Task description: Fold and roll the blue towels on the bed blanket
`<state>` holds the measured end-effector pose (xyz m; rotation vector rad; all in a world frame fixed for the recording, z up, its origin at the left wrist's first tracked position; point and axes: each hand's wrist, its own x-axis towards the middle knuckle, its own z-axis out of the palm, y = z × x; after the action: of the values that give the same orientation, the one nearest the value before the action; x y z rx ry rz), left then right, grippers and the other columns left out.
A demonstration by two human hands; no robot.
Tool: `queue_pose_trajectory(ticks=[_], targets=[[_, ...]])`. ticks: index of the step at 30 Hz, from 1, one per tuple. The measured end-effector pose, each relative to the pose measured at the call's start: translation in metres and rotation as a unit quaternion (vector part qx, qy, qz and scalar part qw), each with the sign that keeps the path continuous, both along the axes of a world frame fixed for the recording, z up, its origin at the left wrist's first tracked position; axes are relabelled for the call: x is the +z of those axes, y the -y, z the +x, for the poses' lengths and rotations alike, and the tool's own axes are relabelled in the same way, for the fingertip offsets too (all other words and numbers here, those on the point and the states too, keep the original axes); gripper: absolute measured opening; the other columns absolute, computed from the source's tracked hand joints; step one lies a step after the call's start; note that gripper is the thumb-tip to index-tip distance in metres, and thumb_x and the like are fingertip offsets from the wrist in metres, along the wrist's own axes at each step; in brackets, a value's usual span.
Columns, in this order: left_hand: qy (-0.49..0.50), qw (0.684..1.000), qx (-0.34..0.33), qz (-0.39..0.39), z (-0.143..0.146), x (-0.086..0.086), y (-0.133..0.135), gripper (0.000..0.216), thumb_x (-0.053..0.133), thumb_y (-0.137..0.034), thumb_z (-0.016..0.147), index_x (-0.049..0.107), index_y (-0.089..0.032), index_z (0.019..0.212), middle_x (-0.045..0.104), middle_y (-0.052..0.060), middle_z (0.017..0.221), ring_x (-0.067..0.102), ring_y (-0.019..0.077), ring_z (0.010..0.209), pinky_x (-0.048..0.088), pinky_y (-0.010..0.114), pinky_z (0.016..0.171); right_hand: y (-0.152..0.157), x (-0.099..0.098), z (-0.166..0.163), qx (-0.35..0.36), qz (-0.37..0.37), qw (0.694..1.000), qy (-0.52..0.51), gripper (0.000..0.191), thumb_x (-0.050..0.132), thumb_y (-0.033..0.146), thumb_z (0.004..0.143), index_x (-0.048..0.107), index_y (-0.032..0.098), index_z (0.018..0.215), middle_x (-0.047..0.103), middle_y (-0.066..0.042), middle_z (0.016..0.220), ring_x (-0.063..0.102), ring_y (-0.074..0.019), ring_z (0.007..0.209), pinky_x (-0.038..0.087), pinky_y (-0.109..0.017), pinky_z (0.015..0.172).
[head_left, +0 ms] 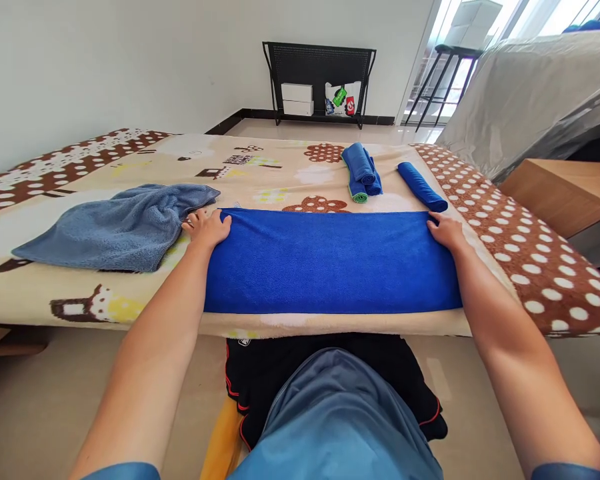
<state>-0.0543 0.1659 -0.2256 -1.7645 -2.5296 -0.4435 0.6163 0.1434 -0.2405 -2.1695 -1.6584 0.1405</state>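
A bright blue towel (330, 263) lies folded into a long flat band across the near part of the bed (260, 170). My left hand (207, 227) rests on its far left corner, fingers spread flat. At the far right corner lies my right hand (446, 230), also flat on the cloth. Neither hand grips anything. Beyond the towel lie a pile of rolled blue towels (363, 172), one with a green edge, and a single rolled blue towel (422, 187).
A crumpled grey-blue towel (123, 227) lies left of my left hand. The bedspread is beige and brown with white dots. A wooden table (565, 190) stands at right, a black rack (320, 80) against the far wall, a covered bed at far right.
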Motion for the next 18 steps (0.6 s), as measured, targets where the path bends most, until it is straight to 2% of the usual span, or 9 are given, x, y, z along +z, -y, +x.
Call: queue_pose_trajectory(ticks=[3,5,8,11,13,15,18], targets=[[-0.016,0.999,0.026,0.026,0.014,0.005,0.003,0.06,0.042,-0.053,0.094,0.056,-0.014,0.136,0.036,0.025,0.152,0.028,0.0461,0.138,0.022,0.067,0.11,0.001,0.007,-0.013,-0.001,-0.008,0.999,0.051,0.04,0.049,0.025,0.093,0.066,0.015,0.128,0.064,-0.018,0.132,0.055,-0.0372,0.128,0.031,-0.061,0.112],[-0.046,0.997,0.0,0.062,0.036,0.012,0.005,0.056,0.041,-0.047,0.094,0.056,-0.013,0.136,0.034,0.024,0.155,0.027,0.0448,0.141,0.022,0.067,0.112,0.001,0.012,-0.031,0.026,-0.001,0.997,0.074,0.041,0.045,0.021,0.094,0.066,0.013,0.128,0.062,-0.018,0.135,0.053,-0.0357,0.131,0.031,-0.058,0.113],[-0.068,0.987,-0.13,0.071,0.093,0.026,0.009,0.054,0.036,-0.036,0.096,0.049,-0.014,0.144,0.031,0.017,0.162,0.027,0.0375,0.147,0.023,0.064,0.116,-0.002,0.018,-0.08,0.118,0.011,0.989,0.092,0.041,0.042,0.02,0.096,0.066,0.013,0.129,0.059,-0.015,0.141,0.053,-0.0302,0.132,0.034,-0.047,0.115],[-0.049,0.962,-0.27,0.005,0.169,0.032,0.012,0.057,0.035,-0.027,0.095,0.044,-0.009,0.148,0.034,0.017,0.161,0.029,0.0297,0.15,0.024,0.055,0.121,-0.006,0.02,-0.152,0.223,0.019,0.971,0.091,0.042,0.041,0.022,0.098,0.063,0.014,0.133,0.056,-0.012,0.145,0.052,-0.025,0.134,0.036,-0.038,0.116],[-0.047,0.947,-0.318,-0.011,0.218,0.027,0.015,0.058,0.039,-0.026,0.093,0.044,-0.014,0.15,0.034,0.01,0.163,0.03,0.0227,0.15,0.026,0.043,0.123,-0.007,0.019,-0.199,0.281,0.027,0.956,0.083,0.043,0.041,0.023,0.1,0.059,0.016,0.138,0.054,-0.008,0.147,0.051,-0.0209,0.136,0.036,-0.032,0.116],[-0.042,0.937,-0.346,-0.023,0.256,0.017,0.019,0.057,0.038,-0.026,0.095,0.043,-0.016,0.151,0.035,0.007,0.163,0.03,0.0198,0.151,0.027,0.039,0.123,-0.007,0.015,-0.236,0.32,0.033,0.944,0.075,0.042,0.04,0.023,0.101,0.059,0.016,0.138,0.054,-0.006,0.148,0.051,-0.018,0.135,0.036,-0.028,0.115],[-0.031,0.939,-0.341,-0.033,0.281,0.002,0.025,0.057,0.027,-0.024,0.099,0.037,-0.009,0.154,0.035,0.014,0.162,0.03,0.0216,0.151,0.027,0.043,0.123,-0.006,0.007,-0.261,0.344,0.04,0.936,0.063,0.041,0.04,0.023,0.103,0.056,0.017,0.14,0.052,-0.006,0.15,0.049,-0.0167,0.138,0.033,-0.032,0.118]])
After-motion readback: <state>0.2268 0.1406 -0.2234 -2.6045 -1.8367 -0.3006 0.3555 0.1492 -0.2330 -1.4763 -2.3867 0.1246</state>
